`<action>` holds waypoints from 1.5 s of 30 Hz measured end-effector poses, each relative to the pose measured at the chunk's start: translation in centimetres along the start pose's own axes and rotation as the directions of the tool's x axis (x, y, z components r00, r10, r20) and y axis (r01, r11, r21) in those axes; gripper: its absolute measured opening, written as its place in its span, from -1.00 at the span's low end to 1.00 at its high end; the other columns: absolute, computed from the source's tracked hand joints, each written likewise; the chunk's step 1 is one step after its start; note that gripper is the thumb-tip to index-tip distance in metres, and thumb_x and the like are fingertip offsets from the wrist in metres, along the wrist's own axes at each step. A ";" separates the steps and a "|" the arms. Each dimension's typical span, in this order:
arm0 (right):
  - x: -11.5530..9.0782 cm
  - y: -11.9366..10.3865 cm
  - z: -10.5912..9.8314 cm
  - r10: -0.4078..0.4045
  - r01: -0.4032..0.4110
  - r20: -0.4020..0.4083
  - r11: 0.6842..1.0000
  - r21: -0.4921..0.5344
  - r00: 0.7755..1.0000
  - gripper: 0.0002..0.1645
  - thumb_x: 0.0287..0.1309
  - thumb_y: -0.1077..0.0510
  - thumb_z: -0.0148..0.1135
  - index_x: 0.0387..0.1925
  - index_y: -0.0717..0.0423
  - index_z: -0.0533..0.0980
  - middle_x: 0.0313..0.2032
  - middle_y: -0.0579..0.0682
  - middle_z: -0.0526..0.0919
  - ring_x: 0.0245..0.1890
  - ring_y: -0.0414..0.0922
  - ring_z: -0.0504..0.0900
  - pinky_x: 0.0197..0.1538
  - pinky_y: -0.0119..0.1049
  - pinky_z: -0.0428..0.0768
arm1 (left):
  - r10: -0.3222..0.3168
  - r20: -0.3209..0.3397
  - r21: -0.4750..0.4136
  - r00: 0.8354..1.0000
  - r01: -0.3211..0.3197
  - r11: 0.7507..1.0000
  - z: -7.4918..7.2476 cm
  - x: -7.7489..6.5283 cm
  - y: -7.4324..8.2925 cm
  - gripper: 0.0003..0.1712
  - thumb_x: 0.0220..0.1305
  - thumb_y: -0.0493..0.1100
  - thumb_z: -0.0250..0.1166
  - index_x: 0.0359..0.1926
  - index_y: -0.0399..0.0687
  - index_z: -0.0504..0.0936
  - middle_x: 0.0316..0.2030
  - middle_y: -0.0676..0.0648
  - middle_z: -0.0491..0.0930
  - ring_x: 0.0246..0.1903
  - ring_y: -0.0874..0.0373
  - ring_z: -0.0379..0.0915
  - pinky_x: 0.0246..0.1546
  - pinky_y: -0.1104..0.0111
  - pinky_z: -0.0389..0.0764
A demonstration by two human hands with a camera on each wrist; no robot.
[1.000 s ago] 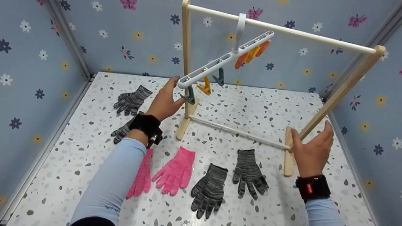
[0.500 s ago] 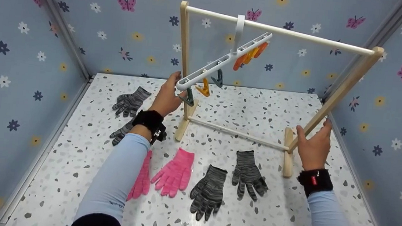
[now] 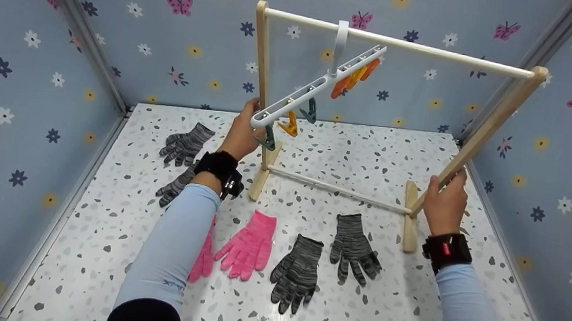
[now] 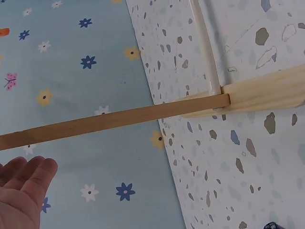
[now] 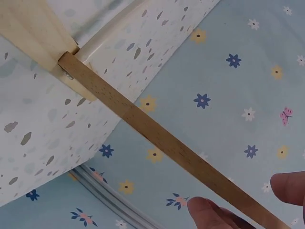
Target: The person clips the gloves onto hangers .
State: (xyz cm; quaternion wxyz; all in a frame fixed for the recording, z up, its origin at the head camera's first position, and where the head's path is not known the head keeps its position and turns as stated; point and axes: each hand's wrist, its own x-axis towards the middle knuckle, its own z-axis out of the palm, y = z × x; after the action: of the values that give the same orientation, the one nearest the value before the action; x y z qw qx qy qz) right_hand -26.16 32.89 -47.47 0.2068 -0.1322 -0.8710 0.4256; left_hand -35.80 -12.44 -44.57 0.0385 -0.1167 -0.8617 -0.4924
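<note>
Pale wood forms the two uprights of the drying rack (image 3: 407, 45), and each stands beside a hand. The left upright (image 3: 263, 64) rises just to the right of the left hand (image 3: 241, 138); in the left wrist view the fingers (image 4: 40, 174) lie loosely bent along its edge, a gap visible, holding nothing. The right upright (image 3: 494, 123) passes between thumb and fingers of the right hand (image 3: 444, 210); in the right wrist view the thumb (image 5: 288, 187) is clear of the wood, while the fingers (image 5: 209, 214) lie close to the opposite edge, relaxed, with no grip shown; whether they touch is hard to tell. Both uprights run lengthwise from the worktop (image 3: 229, 312) to the top rail (image 3: 469, 59), so the fingers come at them from the outer sides, low on the right and somewhat higher on the left.

The white clip hanger (image 3: 297, 101) hangs from that rail, its long axis slanting across it. Its near end lies closest to the left hand, overlapping it in the head view; contact cannot be judged. A dark green clip (image 3: 268, 139) hangs there.
</note>
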 end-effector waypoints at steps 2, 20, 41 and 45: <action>0.1 0.0 0.0 0.020 -0.020 0.013 1.000 -0.006 1.000 -0.24 0.69 0.09 -0.03 0.67 0.31 0.01 0.35 0.52 0.54 0.34 0.40 0.61 0.37 0.26 0.61 | 0.007 0.016 -0.021 1.000 -0.006 1.000 0.1 0.1 0.1 -0.15 0.60 -0.46 0.10 0.74 -0.23 -0.06 0.64 -0.36 0.21 0.61 -0.24 0.22 0.63 -0.04 0.29; 0.7 1.2 0.2 -0.036 0.033 -0.049 0.998 -0.053 0.998 -0.59 0.62 0.19 -0.04 0.12 0.55 0.47 -0.05 0.54 0.67 -0.02 0.41 0.70 0.08 0.30 0.65 | -0.036 -0.011 -0.030 0.999 0.036 0.999 1.6 1.8 0.3 -0.41 0.65 -0.39 -0.09 0.61 -0.35 0.18 0.41 -0.46 0.47 0.39 -0.30 0.47 0.45 -0.11 0.46; 1.5 0.4 0.3 0.001 0.000 0.011 0.997 -0.076 1.000 -0.54 0.66 0.21 -0.08 0.26 0.57 0.40 0.02 0.57 0.65 0.06 0.47 0.71 0.15 0.33 0.69 | 0.004 0.072 0.009 0.997 -0.005 1.000 0.8 1.5 -0.1 -0.55 0.52 -0.52 -0.06 0.37 -0.48 0.22 0.22 -0.54 0.47 -0.03 -0.17 0.37 0.13 -0.02 0.41; 1.6 0.5 0.5 -0.005 0.006 0.010 0.997 -0.076 1.000 -0.54 0.66 0.21 -0.08 0.26 0.57 0.40 0.01 0.58 0.65 0.05 0.47 0.70 0.14 0.34 0.69 | -0.013 0.086 0.021 0.996 0.011 1.000 0.6 1.0 0.1 -0.49 0.50 -0.52 -0.07 0.41 -0.49 0.20 0.29 -0.55 0.44 0.14 -0.25 0.45 0.26 -0.07 0.43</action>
State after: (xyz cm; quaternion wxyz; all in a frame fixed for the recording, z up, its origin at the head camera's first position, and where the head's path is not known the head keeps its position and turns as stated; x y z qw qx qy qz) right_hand -27.80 33.54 -47.72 0.1986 -0.1356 -0.8878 0.3923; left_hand -36.76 -11.70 -44.63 -0.0005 -0.1322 -0.8683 -0.4782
